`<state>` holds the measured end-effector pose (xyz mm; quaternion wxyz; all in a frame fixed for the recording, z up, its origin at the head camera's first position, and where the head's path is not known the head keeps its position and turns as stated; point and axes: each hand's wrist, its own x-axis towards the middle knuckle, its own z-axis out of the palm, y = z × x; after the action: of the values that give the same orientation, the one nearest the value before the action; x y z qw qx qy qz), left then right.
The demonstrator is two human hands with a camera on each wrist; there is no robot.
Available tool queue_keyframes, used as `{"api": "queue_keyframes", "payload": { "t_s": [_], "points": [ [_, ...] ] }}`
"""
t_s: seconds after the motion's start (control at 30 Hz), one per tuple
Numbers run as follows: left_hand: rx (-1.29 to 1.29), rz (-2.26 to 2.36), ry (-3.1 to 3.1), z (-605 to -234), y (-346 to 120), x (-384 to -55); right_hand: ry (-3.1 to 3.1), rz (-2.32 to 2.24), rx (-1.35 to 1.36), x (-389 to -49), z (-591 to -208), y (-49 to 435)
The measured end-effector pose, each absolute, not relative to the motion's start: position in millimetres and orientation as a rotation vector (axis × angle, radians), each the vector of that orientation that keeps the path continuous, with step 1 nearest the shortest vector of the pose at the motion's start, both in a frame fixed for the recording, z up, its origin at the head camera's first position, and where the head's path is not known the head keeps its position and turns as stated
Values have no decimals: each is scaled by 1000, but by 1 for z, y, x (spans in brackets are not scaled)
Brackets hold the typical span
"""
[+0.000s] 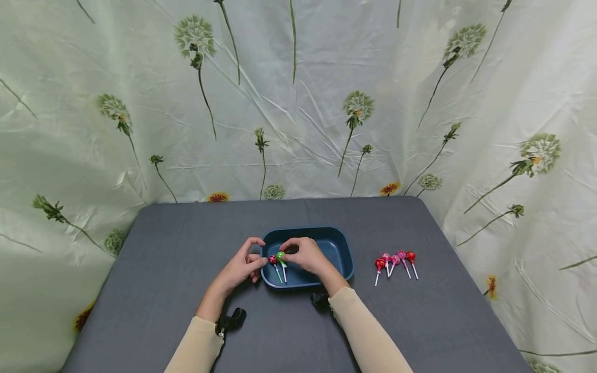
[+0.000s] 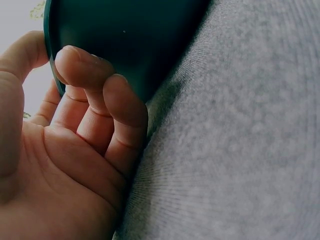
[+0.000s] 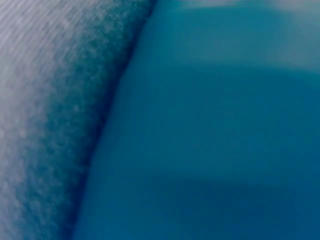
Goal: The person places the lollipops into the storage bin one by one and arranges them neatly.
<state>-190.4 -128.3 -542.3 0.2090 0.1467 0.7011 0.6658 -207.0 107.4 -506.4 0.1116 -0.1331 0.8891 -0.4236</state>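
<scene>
A dark blue tray (image 1: 342,259) sits on the table. My left hand (image 1: 243,265) grips its left end, with the thumb and a finger at the rim. In the left wrist view, the curled fingers (image 2: 125,102) lie against the tray's outer wall (image 2: 125,30). My right hand (image 1: 305,255) reaches over the tray and pinches a green lollipop (image 1: 281,256) by its head. Beside it in the tray lies a lollipop with a dark red head (image 1: 272,259). The tray wall (image 3: 210,130) fills most of the right wrist view, blurred.
Right of the tray, several red and pink lollipops (image 1: 395,259) lie in a loose row on the grey table (image 1: 196,228). A flower-patterned cloth (image 1: 303,119) hangs behind the table. Dark wrist straps (image 1: 231,320) sit at the sleeves.
</scene>
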Motion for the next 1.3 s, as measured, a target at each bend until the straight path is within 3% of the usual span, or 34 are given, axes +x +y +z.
{"api": "queue_keyframes", "payload": {
  "t_s": [0.77,1.3],
  "points": [
    [423,1852,1943,-545,-129,-192,2708,-991,-485,-206,-508,102],
    [415,1840,1947,-545,-130,-189,2688,-1194,-425,-202,-499,114]
  ]
}}
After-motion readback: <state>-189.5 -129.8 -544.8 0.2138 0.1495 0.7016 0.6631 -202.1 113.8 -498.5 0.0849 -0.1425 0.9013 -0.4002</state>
